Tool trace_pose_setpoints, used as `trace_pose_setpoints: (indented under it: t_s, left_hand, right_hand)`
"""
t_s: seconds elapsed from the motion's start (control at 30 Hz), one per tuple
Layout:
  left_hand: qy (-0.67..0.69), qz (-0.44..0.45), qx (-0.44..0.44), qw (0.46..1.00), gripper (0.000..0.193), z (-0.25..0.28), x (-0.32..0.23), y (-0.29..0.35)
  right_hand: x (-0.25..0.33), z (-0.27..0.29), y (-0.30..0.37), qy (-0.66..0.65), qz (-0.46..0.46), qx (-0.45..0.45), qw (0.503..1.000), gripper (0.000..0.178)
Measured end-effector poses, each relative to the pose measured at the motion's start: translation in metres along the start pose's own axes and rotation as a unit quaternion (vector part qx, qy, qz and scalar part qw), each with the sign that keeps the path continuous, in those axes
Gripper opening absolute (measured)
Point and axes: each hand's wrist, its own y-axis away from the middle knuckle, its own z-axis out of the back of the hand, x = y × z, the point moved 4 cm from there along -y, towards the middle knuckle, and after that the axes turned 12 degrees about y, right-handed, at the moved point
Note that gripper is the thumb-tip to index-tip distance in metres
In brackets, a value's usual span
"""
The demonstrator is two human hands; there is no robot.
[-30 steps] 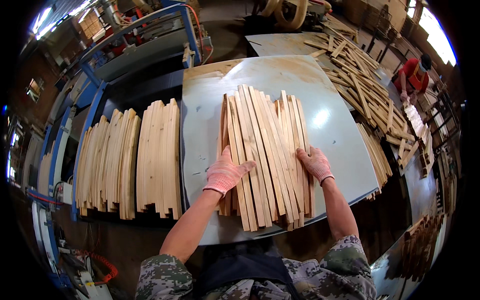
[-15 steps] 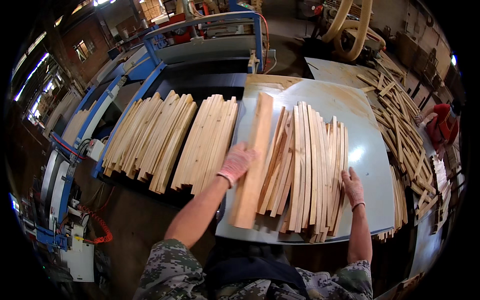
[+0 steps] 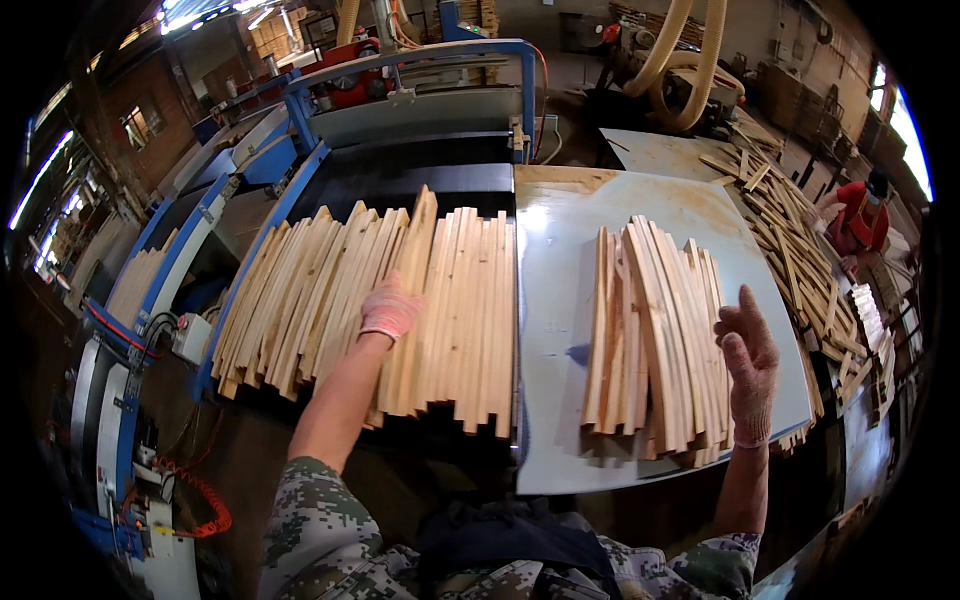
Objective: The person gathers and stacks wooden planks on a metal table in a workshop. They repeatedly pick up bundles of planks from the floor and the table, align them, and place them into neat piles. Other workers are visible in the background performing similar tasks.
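My left hand (image 3: 392, 308), in a pinkish work glove, is closed on a wooden strip (image 3: 424, 225). That strip lies lengthwise among rows of pale strips on the dark machine bed, its far end standing out above the others. Left of it is a wide row of strips (image 3: 290, 290); to its right, another row (image 3: 468, 310). My right hand (image 3: 748, 365), gloved too, is raised with fingers apart and holds nothing. It is just right of a stack of wooden strips (image 3: 665, 330) on the grey table (image 3: 560, 260).
A blue machine frame (image 3: 410, 48) spans the far end of the bed. Loose strips (image 3: 790, 250) lie heaped at the far right, near a person in red (image 3: 858, 215). Thick beige hoses (image 3: 690, 70) hang behind the table. A red coiled hose (image 3: 215, 510) hangs at lower left.
My left hand has carried the wooden strip leftward from the table onto the machine bed, into the gap between rows. My right hand has lifted off the side of the stack.
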Motion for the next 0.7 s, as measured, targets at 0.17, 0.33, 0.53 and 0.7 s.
trace_pose_setpoints:
  t_s: [0.17,0.33,0.53,0.7]
  left_hand:
    - [0.081,0.045,0.118,0.989,0.064,-0.010,0.004,-0.011]
    - [0.133,0.052,0.186,0.972,0.055,-0.005,0.032,-0.034]
    - [0.075,0.020,0.221,0.972,0.078,0.001,0.021,-0.027]
    - [0.148,-0.105,0.169,0.969,0.096,0.026,0.042,-0.009]
  right_hand:
    - [0.023,-0.126,0.041,-0.059,-0.076,0.067,0.993,0.065]
    - [0.005,-0.233,0.057,-0.051,-0.190,0.150,0.969,0.066]
    - [-0.030,-0.305,0.047,-0.003,-0.224,0.203,0.953,0.069]
    - [-0.087,-0.316,0.023,0.088,-0.192,0.153,0.965,0.071]
